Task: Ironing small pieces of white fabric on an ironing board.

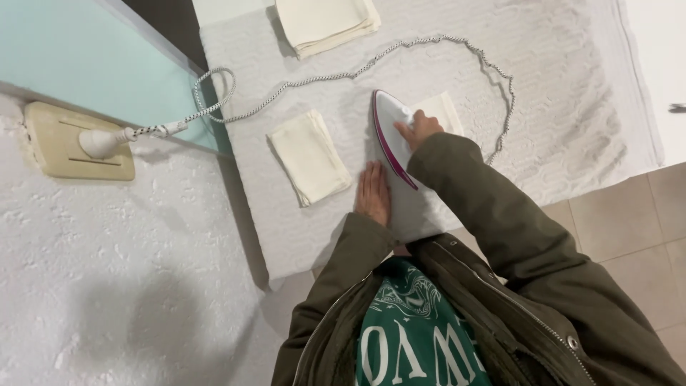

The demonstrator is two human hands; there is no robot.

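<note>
Head view: the right hand (418, 129) grips the white iron (391, 139); beside it, the left hand (374, 193) lies open, flat on the cloth (421, 211).

A folded cream cloth (309, 156) lies on the towel-covered surface (572, 121). A second folded stack (325, 23) sits at the far edge. Wall socket (75, 143) at left.
</note>
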